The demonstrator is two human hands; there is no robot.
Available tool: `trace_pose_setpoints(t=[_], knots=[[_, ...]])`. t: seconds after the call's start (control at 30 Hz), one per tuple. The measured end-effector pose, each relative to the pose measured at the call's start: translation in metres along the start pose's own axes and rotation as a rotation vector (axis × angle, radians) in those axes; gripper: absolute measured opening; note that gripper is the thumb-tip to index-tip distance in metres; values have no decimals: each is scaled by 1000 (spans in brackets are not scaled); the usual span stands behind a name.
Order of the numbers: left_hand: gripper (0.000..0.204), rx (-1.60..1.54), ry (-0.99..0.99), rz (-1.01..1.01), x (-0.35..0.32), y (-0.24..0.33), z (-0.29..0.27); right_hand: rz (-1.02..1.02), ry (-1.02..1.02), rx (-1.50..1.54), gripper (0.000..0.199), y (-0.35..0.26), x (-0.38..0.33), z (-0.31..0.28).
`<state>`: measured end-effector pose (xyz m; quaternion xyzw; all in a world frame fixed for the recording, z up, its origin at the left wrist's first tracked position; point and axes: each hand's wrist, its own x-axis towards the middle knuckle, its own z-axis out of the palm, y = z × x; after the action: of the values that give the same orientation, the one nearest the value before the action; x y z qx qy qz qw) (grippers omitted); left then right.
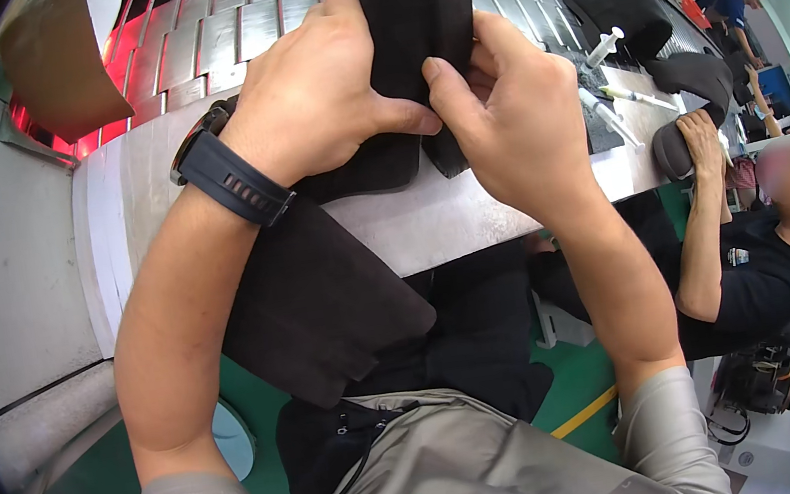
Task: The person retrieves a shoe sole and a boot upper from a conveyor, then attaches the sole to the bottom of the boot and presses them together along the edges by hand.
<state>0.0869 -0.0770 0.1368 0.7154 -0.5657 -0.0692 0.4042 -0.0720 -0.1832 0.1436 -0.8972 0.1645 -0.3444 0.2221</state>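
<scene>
Both my hands grip a black padded fabric piece (416,1) held upright over the metal bench edge (452,224). My left hand (317,86), with a black watch on its wrist, wraps the piece from the left, thumb pressed to its lower edge. From the right, my right hand (507,110) pinches the same lower edge with thumb and fingers. A second black fabric sheet (322,303) hangs off the bench over my lap.
A slatted metal conveyor (223,29) runs behind the bench. Syringes (604,46) and more black padded pieces (629,7) lie to the right. A co-worker in a black shirt (763,276) sits at right, one hand on a dark piece (675,152). Green floor lies below.
</scene>
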Motion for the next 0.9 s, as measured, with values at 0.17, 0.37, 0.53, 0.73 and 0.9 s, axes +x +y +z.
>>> trace_pose_setpoints(t=[0.17,0.37,0.53,0.73,0.9], knots=[[116,-6,3,14,-1,0,-1,112,-96,-127,26,-10,-1,-5],[111,114,-73,-91,3,0,4,47,-47,-158,28,-18,0,-5],[112,132,-76,-85,4,5,7,14,-102,-370,26,-24,-6,-17],[131,211,71,99,-7,21,11,144,-312,-130,39,-16,21,-71],[127,292,140,120,-17,24,17,120,-429,218,71,14,58,-80]])
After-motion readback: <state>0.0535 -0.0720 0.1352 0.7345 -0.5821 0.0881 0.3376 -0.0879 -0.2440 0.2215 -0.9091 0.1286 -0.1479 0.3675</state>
